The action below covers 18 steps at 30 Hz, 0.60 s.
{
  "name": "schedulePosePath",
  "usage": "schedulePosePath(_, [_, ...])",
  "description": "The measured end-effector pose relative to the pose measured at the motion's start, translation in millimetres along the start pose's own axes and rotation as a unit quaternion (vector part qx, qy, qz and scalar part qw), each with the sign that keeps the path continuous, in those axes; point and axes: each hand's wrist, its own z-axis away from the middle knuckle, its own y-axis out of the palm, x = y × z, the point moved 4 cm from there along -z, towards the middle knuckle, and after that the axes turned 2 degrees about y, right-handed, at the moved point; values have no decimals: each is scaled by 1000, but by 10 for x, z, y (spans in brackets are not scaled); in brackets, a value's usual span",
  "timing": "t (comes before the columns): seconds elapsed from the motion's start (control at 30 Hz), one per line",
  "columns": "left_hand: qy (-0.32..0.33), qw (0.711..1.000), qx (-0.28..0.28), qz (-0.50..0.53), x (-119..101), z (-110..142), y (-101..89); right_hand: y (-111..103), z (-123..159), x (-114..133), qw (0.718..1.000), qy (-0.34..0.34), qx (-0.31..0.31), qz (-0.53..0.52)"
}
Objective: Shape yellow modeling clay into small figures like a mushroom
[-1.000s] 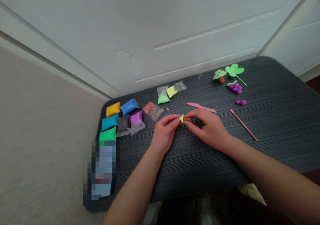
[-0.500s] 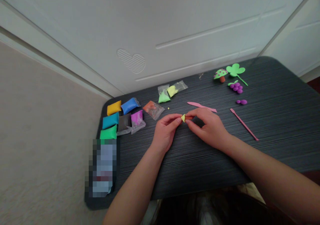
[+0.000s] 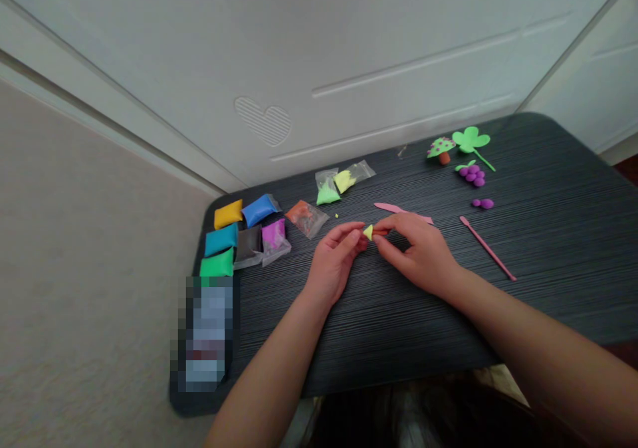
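Yellow piece (image 3: 368,232): small, triangular in outline; raised over the dark tabletop (image 3: 383,328) at the centre of the clock, twelve facing the white panel (image 3: 399,49).
Orange piece (image 3: 381,232): slim; runs toward three o'clock, its near end meeting the yellow.
Right hand (image 3: 416,245): at three o'clock; thumb and forefinger pinched on the orange piece.
Left hand (image 3: 335,255): between eight and nine o'clock; fingers curled, tips just beside the yellow piece; contact, and whether they grip anything, cannot be told.
Step in hand: judged to be fitting or shaping yellow on the end of orange.
Next move calls for: probably a steady right pinch and light left fingertip pressure, the yellow looking small and easily dented.
Pink knife (image 3: 389,207): one o'clock, partly behind the right hand.
Pink rod (image 3: 486,247): between three and four o'clock, lying free.
Yellow crumb (image 3: 337,216): ten o'clock, on the tabletop.
Orange bag (image 3: 305,217): between nine and ten o'clock.
Purple grapes (image 3: 471,174): two o'clock, well apart.
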Motion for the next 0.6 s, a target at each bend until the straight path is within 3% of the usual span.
schedulePosePath(0.1, [-26,999,21,-24,4,32,20,-107,-33,-53,998,41,-40,-20])
schedulePosePath(0.2, [-102,987,99,-77,61,122,101,-179,-56,-170,983,125,-85,-103])
schedulePosePath(0.27, [-157,967,164,-111,108,196,165,-160,-61,-268,947,196,-101,-236])
schedulePosePath(0.33, [-185,953,203,-131,131,240,201,-97,-64,-337,887,254,-97,-374])
schedulePosePath(0.4, [-185,949,213,-139,128,241,205,-50,-74,-363,844,284,-82,-448])
schedulePosePath(0.6, [-158,959,199,-129,113,203,180,-67,-100,-372,825,307,-57,-470])
